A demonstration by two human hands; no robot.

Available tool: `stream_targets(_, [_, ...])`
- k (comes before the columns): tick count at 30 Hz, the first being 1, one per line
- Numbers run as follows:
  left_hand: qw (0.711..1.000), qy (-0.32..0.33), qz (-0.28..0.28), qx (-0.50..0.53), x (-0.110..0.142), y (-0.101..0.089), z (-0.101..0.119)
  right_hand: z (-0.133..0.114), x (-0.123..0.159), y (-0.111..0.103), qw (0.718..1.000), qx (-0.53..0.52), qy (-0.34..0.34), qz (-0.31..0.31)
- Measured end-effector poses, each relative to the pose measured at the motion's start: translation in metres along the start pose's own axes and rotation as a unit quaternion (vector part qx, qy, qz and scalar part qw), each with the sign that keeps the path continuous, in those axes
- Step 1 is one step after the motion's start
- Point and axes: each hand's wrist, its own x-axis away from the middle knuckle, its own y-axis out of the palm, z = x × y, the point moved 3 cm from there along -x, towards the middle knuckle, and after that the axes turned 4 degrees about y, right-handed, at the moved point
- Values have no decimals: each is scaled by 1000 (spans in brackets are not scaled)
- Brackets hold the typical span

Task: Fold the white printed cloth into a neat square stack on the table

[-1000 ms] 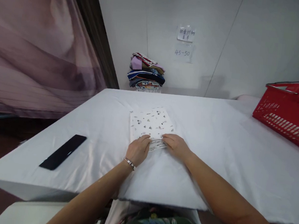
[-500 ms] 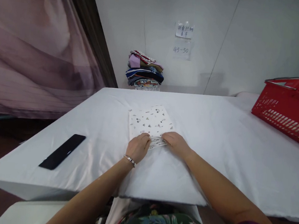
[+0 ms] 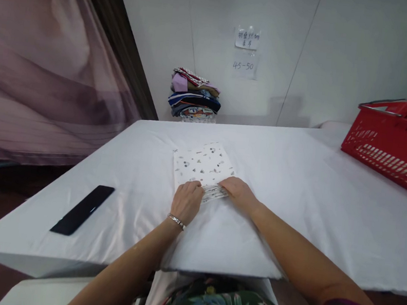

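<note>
On the white cloth-covered worktop [image 3: 331,191], a wide open stretch runs from the centre to the red perforated plastic basket [image 3: 391,144] at the right edge. A bare strip separates the flat black rectangular slab [image 3: 83,210] at lower left from the white printed folded cloth [image 3: 202,164] at centre, whose near edge the left hand [image 3: 186,201] and right hand [image 3: 240,193] obstruct. A multicoloured fabric pile [image 3: 195,97] stands at upper centre.

On my end I've got a white cloth [image 3: 204,162] with little grey prints, lying flat, near side in layered folds, kinda skewed to the near edge of the tabletop [image 3: 312,194].
</note>
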Motion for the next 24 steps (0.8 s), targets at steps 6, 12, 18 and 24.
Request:
stream_targets(6, [1000,6,-1,-13,2,-1,3,-3,-1,-2,1000,0,4,24])
stream_targets(12, [1000,-8,-5,2,5,7,-1,-4,-2,0,1000,9,-12,-4])
stream_targets(18, [1000,-11,-29,4,5,9,-1,-5,-2,0,999,25,-28,-2])
stream_targets(24, [998,-17,-57,15,2,1,3,-7,-2,-3,999,27,-34,-29])
